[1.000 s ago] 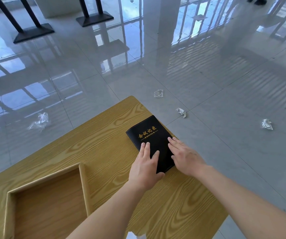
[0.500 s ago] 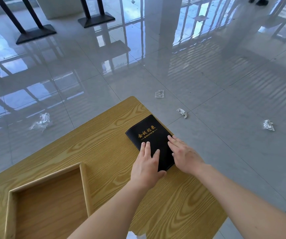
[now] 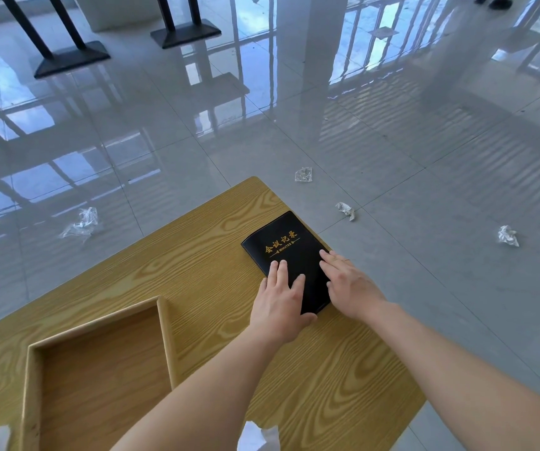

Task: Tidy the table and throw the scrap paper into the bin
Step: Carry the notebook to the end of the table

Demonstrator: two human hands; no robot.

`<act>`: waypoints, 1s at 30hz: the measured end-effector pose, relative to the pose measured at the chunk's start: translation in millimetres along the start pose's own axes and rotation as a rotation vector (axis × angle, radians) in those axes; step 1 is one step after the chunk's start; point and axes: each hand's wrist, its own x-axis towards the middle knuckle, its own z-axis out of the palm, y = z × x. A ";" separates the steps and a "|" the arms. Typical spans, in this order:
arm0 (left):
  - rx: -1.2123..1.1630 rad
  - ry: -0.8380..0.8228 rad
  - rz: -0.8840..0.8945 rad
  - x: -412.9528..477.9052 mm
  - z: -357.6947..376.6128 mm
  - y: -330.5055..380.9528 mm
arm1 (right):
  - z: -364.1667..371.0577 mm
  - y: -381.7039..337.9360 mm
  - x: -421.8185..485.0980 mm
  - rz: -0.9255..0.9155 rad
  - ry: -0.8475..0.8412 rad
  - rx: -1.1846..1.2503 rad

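Observation:
A black notebook [image 3: 283, 247] with gold lettering lies near the right edge of the wooden table [image 3: 180, 255]. My left hand [image 3: 280, 304] rests flat on its near left part, fingers straight. My right hand [image 3: 348, 284] lies flat on its right edge, fingers straight. Crumpled scrap paper lies on the floor: one piece [image 3: 303, 174] beyond the table's far corner, one [image 3: 345, 209] right of the table, one [image 3: 508, 236] farther right. White paper [image 3: 258, 439] shows at the table's near edge. No bin is in view.
An open wooden tray [image 3: 164, 336] sits on the table's left near part. A crumpled clear plastic scrap [image 3: 81, 222] lies on the floor at left. Black stand bases [image 3: 73, 58] stand far back on the glossy tiled floor.
Both hands stay flat on the notebook. The notebook and hands have barely shifted.

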 end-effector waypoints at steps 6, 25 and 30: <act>0.045 0.049 0.008 -14.8 -13.8 -10.5 | -15.0 -15.0 -5.6 0.028 0.029 -0.012; 0.061 0.200 -0.335 -217.2 -52.7 -84.8 | -0.5 -198.0 -55.7 -0.316 0.039 0.072; 0.051 0.252 -0.474 -285.3 -44.5 -106.7 | 15.1 -251.7 -66.3 -0.418 -0.005 0.094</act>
